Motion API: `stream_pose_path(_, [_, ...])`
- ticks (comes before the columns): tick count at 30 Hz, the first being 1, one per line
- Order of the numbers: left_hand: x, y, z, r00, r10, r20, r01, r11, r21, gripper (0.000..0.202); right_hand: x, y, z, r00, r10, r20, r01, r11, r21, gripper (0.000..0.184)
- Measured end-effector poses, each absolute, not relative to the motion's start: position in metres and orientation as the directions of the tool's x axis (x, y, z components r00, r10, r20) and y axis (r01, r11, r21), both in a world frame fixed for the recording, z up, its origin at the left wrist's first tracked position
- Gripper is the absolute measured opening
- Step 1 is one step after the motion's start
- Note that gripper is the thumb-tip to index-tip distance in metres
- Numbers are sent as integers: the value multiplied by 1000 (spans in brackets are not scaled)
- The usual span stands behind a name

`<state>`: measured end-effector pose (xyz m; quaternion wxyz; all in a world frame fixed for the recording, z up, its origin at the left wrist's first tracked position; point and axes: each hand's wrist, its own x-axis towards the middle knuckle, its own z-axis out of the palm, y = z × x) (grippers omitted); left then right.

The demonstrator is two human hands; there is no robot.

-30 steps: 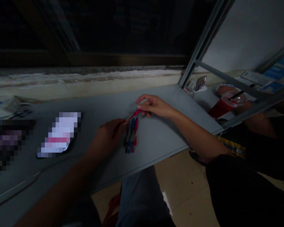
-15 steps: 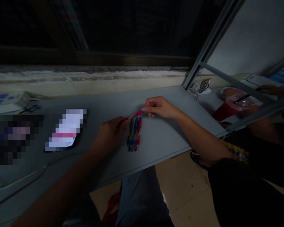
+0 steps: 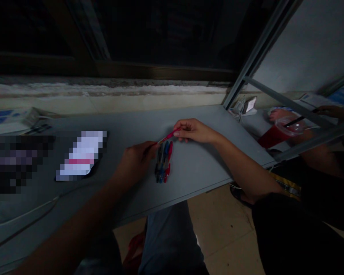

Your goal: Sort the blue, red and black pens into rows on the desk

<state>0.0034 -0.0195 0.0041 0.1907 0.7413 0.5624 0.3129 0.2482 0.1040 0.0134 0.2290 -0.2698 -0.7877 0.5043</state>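
Observation:
A red pen spans the gap between my two hands, just above the grey table. My left hand pinches its near end with closed fingers. My right hand grips its far end, fingers curled. Below the pen lies a row of three pens, black, blue and red, side by side on the table between my hands.
A phone lies to the left on the table, with dark blurred items at the far left. A white cable runs along the near left edge. A red drink cup with straw stands on another desk behind a metal frame at right.
Both hands have stayed on the red pen. The view has shifted slightly, and my right hand has closed a little more around the pen's far end.

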Motion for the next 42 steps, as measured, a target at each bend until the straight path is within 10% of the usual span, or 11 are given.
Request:
stream_pose_path(5, [1,-18,1,198,949,246,730,-310,610,45,248,101,17,-755,653,54,249,362,-898,49])
stream_pose_path(14, [1,-26,-2,359,805,473,831,-506,231,44,250,97,22,-705,706,-62,298,217,-929,60])
stream_pose_path(23, [17,-35,-9,683,587,435,482,-810,336,27,237,92,19,-619,785,-34,167,89,-982,45])
stream_pose_path(42, [24,-37,-8,705,584,401,476,-810,342,22,238,90,17,-734,658,-171,292,78,-953,45])
